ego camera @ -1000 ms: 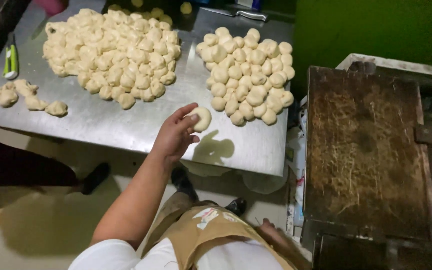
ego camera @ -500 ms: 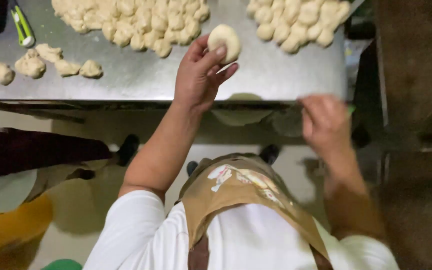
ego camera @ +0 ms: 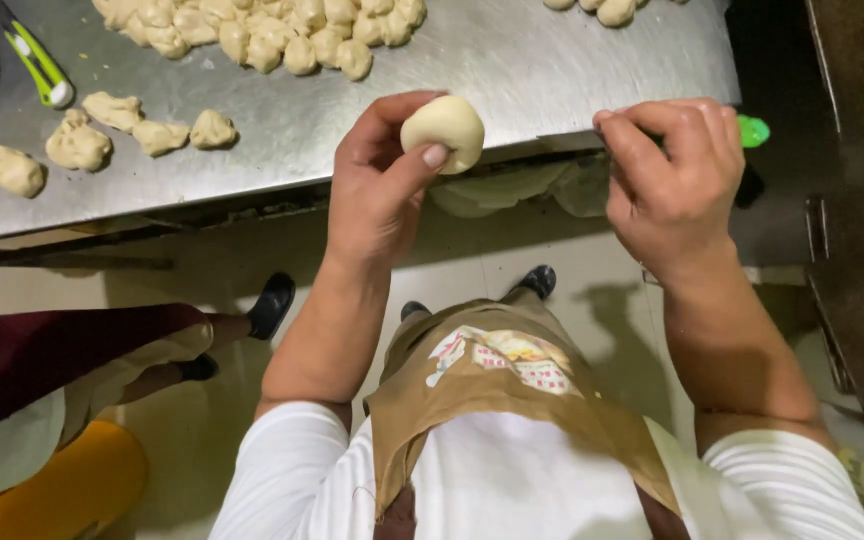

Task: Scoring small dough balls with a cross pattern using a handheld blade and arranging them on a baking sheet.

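Pinching a dough ball [ego camera: 443, 132] mid-frame, the left hand [ego camera: 380, 190] is raised; right hand [ego camera: 674, 180] curled, grip contents indiscernible, above the steel surface [ego camera: 512, 70].

One round dough ball [ego camera: 443, 130] in the left hand [ego camera: 377, 190]; five loose dough lumps [ego camera: 79, 145] apart on the steel table [ego camera: 512, 60]; one big heap of dough pieces [ego camera: 282, 30] behind, too many to count; one green-handled tool [ego camera: 34, 62]; two hands, the right hand [ego camera: 674, 180] included
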